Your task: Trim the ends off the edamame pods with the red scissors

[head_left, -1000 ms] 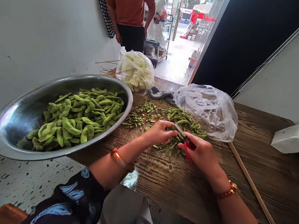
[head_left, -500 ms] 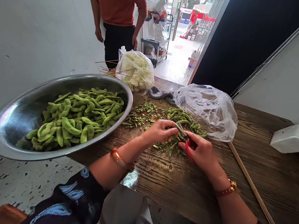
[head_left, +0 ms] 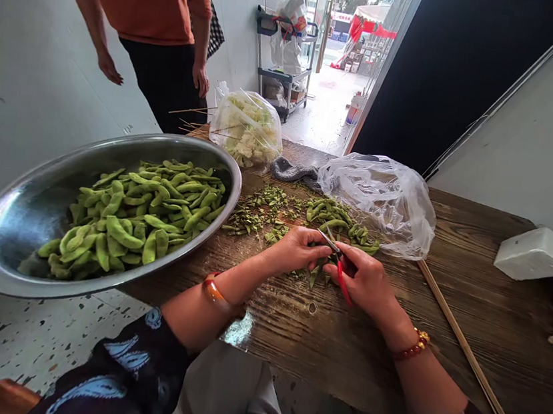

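Observation:
My right hand (head_left: 361,276) is closed around red-handled scissors (head_left: 342,281), their blades pointing up and left. The blade tips reach the fingers of my left hand (head_left: 296,248), which are pinched together. A bit of green shows at those fingertips, looking like an edamame pod mostly hidden by the hand. Just beyond my hands lies a small heap of edamame pods (head_left: 329,212) on the wooden table (head_left: 283,315). Trimmed green scraps (head_left: 256,208) are scattered left of it. A large metal basin (head_left: 2,227) on the left holds many edamame pods (head_left: 122,232).
Behind the basin are a clear bag of cauliflower (head_left: 249,126) and thin skewers (head_left: 187,111). A grey cloth (head_left: 295,172) and crumpled plastic bag (head_left: 382,203) lie at the back. Long sticks (head_left: 462,340) and a white box (head_left: 533,253) are right. A person (head_left: 145,3) stands beyond the basin.
The person in the orange top has moved left and nearer. My view has shifted slightly. My hands stay close together, with the scissors still at the left fingertips.

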`<move>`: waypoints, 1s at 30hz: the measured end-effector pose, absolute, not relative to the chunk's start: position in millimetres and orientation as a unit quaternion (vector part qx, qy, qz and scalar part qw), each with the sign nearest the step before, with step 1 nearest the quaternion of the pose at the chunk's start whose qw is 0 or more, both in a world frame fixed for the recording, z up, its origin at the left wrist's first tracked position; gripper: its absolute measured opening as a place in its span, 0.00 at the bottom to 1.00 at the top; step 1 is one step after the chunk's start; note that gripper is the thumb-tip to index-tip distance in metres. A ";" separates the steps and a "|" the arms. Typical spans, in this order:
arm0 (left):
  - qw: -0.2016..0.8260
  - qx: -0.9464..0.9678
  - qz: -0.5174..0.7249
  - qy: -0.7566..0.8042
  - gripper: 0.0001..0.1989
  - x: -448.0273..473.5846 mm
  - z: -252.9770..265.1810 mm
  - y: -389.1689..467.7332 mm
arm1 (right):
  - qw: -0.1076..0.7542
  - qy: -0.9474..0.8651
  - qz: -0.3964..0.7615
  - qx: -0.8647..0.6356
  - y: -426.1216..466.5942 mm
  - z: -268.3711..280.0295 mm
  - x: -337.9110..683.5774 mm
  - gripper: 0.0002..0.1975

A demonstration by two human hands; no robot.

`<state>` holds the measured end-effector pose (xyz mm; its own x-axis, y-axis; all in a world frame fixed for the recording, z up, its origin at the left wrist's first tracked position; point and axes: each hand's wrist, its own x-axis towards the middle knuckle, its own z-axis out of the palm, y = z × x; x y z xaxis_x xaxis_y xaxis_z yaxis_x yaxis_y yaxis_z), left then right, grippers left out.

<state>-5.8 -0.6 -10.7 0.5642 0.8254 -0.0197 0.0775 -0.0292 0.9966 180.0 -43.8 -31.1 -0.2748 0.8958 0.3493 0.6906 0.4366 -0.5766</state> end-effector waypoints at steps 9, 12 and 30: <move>0.575 0.654 0.321 0.372 0.14 -7.6 -10.1 1.9 | 0.314 -0.783 0.158 -0.513 -43.7 -24.5 179.9 0.19; 0.577 0.645 0.327 0.380 0.13 -8.0 -8.7 2.2 | 0.305 -0.782 0.168 -0.517 -43.7 -23.4 180.5 0.19; 0.696 0.413 0.459 0.367 0.17 -12.0 -11.0 11.5 | 0.350 -0.746 0.177 -0.538 -43.4 -27.9 180.9 0.26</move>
